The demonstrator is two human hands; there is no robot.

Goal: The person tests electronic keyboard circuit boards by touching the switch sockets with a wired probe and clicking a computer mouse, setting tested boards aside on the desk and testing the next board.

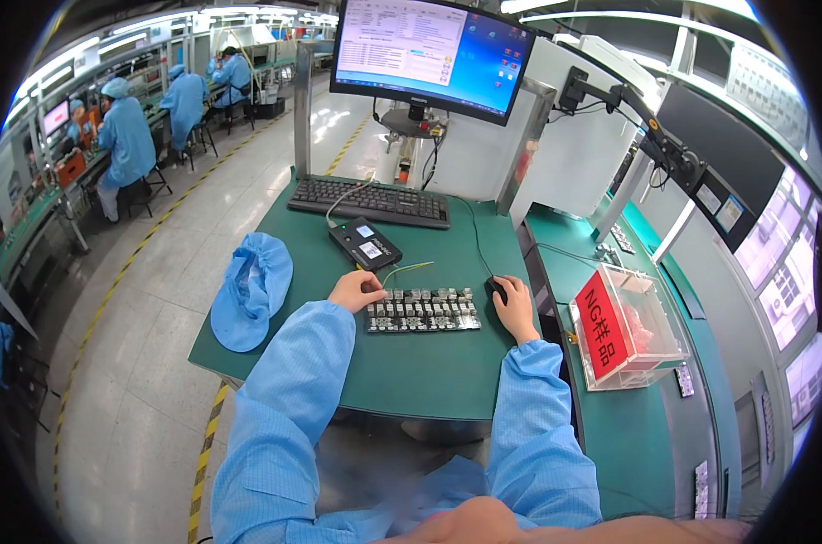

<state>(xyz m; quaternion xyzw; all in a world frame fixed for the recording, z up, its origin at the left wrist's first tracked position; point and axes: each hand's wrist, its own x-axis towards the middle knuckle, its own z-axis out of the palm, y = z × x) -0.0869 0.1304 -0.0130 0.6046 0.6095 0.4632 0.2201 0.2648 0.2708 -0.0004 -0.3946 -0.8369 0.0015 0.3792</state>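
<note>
A long circuit board (pixel 423 310) with rows of small grey parts lies flat on the green bench mat (pixel 411 372). My left hand (pixel 357 291) rests at the board's left end, fingers curled against its edge. My right hand (pixel 514 306) lies over a black computer mouse (pixel 495 288) just right of the board. Both forearms are in light blue sleeves. A small black box-shaped device (pixel 365 243) with a white label sits behind the board, and thin yellow-green wires (pixel 407 268) run from the board's left end.
A black keyboard (pixel 370 201) and a monitor (pixel 431 54) stand at the back. A blue cloth cap (pixel 251 288) lies on the mat's left. A clear plastic bin with a red label (pixel 624 326) sits to the right. Seated people in blue coats (pixel 125 136) work far left.
</note>
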